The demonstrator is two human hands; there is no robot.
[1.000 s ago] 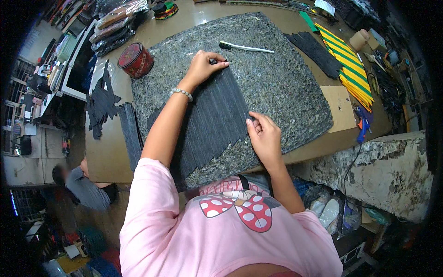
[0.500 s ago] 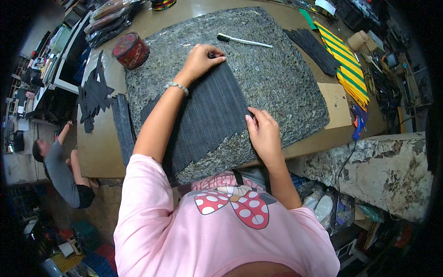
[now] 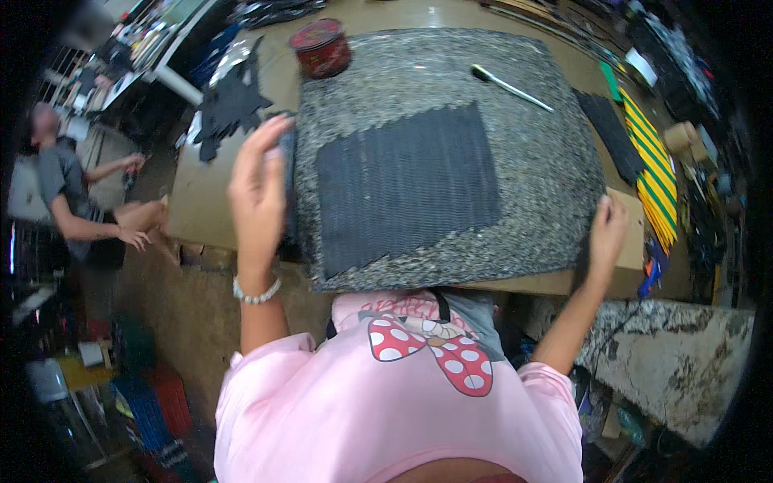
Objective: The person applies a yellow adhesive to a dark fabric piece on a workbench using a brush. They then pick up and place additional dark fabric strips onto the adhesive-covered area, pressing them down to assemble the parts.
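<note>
A sheet of black strips (image 3: 407, 181), joined side by side with stepped ends, lies flat on a thick grey speckled slab (image 3: 547, 177). Both of my hands are off the sheet. My left hand (image 3: 262, 189), a bracelet at its wrist, is raised left of the slab with its fingers extended and blurred. It partly covers a stack of dark strips (image 3: 287, 165) beside the slab. At the slab's right edge, my right hand (image 3: 609, 229) has its fingers curled against the rim. A white-handled brush (image 3: 515, 92) rests on the slab's far right part.
A red round tin (image 3: 320, 50) stands at the slab's far left corner. Black cut pieces (image 3: 232, 105) lie on the table farther left. To the right are black strips (image 3: 612, 133), yellow-green striped strips (image 3: 651, 173), cardboard (image 3: 632, 233) and a blue glue gun (image 3: 652, 270). Another person (image 3: 72, 189) sits at left.
Both hands have left the black sheet: the left moved to the left of the slab, the right to its right edge. The view has turned, and the person at left has changed posture.
</note>
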